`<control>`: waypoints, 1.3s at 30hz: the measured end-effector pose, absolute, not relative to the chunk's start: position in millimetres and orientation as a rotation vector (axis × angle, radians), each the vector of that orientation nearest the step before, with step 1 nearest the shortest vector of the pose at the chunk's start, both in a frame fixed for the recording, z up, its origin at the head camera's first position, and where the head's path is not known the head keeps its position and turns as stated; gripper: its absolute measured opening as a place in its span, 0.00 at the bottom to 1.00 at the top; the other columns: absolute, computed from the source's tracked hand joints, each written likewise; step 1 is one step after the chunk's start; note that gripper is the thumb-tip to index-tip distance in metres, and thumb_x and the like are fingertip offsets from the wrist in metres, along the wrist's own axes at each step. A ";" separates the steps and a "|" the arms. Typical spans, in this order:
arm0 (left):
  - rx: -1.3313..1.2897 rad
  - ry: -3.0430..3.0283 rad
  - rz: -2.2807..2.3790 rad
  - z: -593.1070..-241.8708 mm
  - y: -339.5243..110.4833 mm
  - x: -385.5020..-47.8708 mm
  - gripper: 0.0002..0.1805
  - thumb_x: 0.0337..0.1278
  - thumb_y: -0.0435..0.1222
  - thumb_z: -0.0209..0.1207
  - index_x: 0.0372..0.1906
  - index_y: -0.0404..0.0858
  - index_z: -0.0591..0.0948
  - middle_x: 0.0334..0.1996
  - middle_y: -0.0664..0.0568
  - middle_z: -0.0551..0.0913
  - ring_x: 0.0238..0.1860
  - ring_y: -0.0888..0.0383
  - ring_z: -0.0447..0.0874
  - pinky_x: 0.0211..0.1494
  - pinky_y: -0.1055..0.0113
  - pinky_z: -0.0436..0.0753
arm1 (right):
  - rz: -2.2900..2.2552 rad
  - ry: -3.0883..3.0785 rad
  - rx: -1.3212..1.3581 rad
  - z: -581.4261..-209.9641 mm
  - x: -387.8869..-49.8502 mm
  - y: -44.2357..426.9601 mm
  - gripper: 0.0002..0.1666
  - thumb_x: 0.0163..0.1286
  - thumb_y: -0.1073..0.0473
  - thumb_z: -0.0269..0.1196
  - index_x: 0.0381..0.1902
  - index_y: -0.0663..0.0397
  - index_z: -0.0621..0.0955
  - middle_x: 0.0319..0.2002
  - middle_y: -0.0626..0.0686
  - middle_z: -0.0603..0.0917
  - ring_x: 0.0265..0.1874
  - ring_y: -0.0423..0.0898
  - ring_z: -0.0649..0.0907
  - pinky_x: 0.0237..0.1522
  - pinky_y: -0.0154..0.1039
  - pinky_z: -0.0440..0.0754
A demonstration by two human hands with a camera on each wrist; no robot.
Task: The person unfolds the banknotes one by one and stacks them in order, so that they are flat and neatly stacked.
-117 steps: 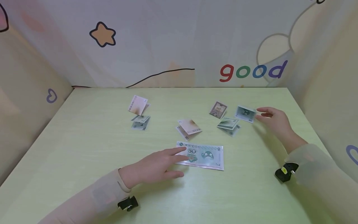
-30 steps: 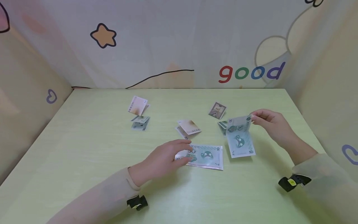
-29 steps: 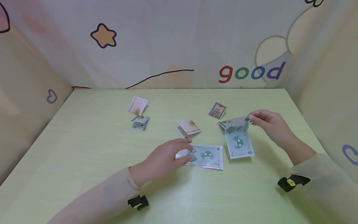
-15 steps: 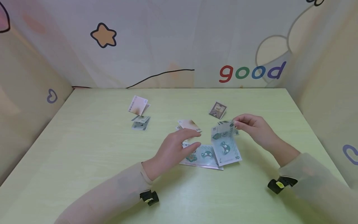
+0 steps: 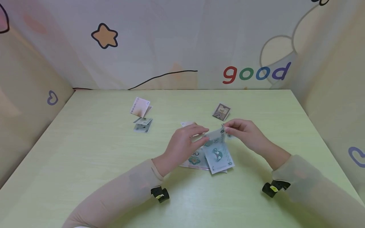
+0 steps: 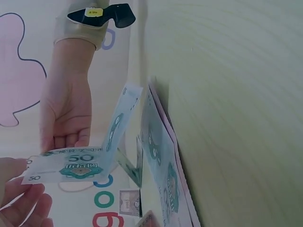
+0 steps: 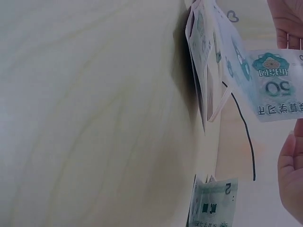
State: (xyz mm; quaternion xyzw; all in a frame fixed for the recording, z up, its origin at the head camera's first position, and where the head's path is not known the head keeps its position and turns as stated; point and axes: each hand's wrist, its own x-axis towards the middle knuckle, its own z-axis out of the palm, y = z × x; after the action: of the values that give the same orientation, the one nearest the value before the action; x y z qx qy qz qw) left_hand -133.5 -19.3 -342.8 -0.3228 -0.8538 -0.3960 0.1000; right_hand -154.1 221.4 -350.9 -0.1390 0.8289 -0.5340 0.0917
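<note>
My right hand [image 5: 248, 134] pinches the top right corner of a half-unfolded green 50 play banknote [image 5: 219, 156], which hangs with a crease over flat notes. My left hand [image 5: 185, 142] is at the note's upper left corner, thumb and fingers apart on either side of it. The left wrist view shows the raised "50" half of this banknote [image 6: 80, 165] between the two hands. Beneath lies a small pile of flat banknotes [image 5: 194, 161], a green 50 on top, partly covered. A folded pinkish note [image 5: 186, 123] behind my left hand is mostly hidden.
At the back left, a folded pinkish note [image 5: 140, 107] stands by a folded green note [image 5: 143, 125]. A folded brown note [image 5: 221, 112] lies behind my right hand. Another folded green note [image 5: 230, 137] is mostly covered by that hand. A printed wall [image 5: 159, 47] closes the back.
My right hand first picked up the folded green note, which then opened out. It has since carried it left over the flat pile, while my left hand lifted off the pile towards it.
</note>
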 end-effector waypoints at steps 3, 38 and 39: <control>-0.938 -2.517 -1.223 -344.1 -19.3 -134.2 0.13 0.54 0.36 0.64 0.45 0.37 0.84 0.38 0.52 0.85 0.38 0.61 0.81 0.42 0.73 0.78 | -1.579 2.458 -0.415 -351.8 -154.2 219.0 0.18 0.69 0.54 0.58 0.47 0.64 0.78 0.44 0.56 0.80 0.45 0.59 0.76 0.50 0.43 0.77; -0.575 -2.406 -1.855 -354.8 -25.1 -143.4 0.06 0.55 0.31 0.62 0.36 0.34 0.86 0.34 0.50 0.84 0.32 0.56 0.79 0.37 0.70 0.80 | -1.308 2.765 -0.550 -351.4 -129.1 180.3 0.41 0.62 0.57 0.65 0.68 0.58 0.61 0.62 0.58 0.68 0.57 0.54 0.70 0.55 0.54 0.70; -0.561 -2.400 -1.859 -355.7 -25.4 -143.9 0.06 0.55 0.31 0.62 0.36 0.33 0.86 0.34 0.50 0.85 0.32 0.55 0.79 0.37 0.70 0.80 | -1.273 2.778 -0.541 -351.0 -127.4 179.1 0.42 0.61 0.56 0.66 0.69 0.58 0.60 0.63 0.58 0.67 0.58 0.55 0.70 0.55 0.55 0.70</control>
State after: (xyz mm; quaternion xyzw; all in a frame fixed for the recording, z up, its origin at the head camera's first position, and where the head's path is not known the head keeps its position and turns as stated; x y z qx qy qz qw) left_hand -143.9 -25.4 -355.7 -0.1815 -0.7772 -0.6019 0.0271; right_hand -127.4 179.1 -351.0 -0.1744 0.8950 -0.4101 0.0192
